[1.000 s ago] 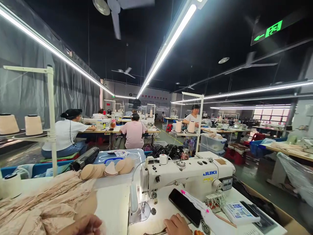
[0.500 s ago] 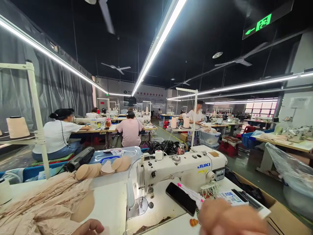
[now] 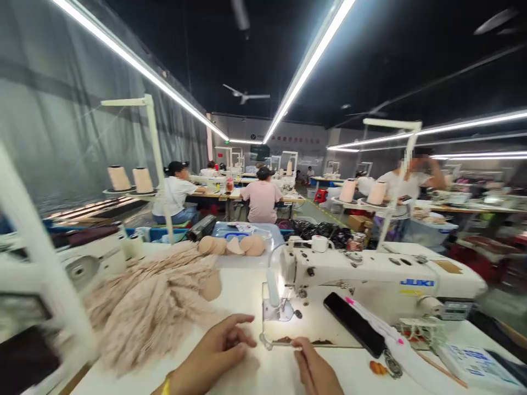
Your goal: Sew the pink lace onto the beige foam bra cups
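My left hand [image 3: 214,354] lies on the white table [image 3: 239,296] with its fingers stretched out toward the sewing machine's needle plate, resting on a pale piece of fabric. Beside it my right hand [image 3: 315,370] has its fingers pressed together in a pinch at the front edge of the needle plate, on something too small to name. The white JUKI sewing machine [image 3: 370,274] stands just behind both hands, its lamp lit over the needle. A heap of beige lace fabric [image 3: 152,304] lies to the left of my left hand.
A black phone [image 3: 354,323] leans on the machine bed, with a pink-tipped white strip beside it. Beige bra cups [image 3: 233,245] are stacked behind the fabric heap. A white thread stand [image 3: 158,164] holds cones. Other people sit and stand at machines farther back.
The camera has swung left and down. My left hand has come forward onto the table with fingers spread. My right hand has moved from the blurred foreground to the needle plate's edge.
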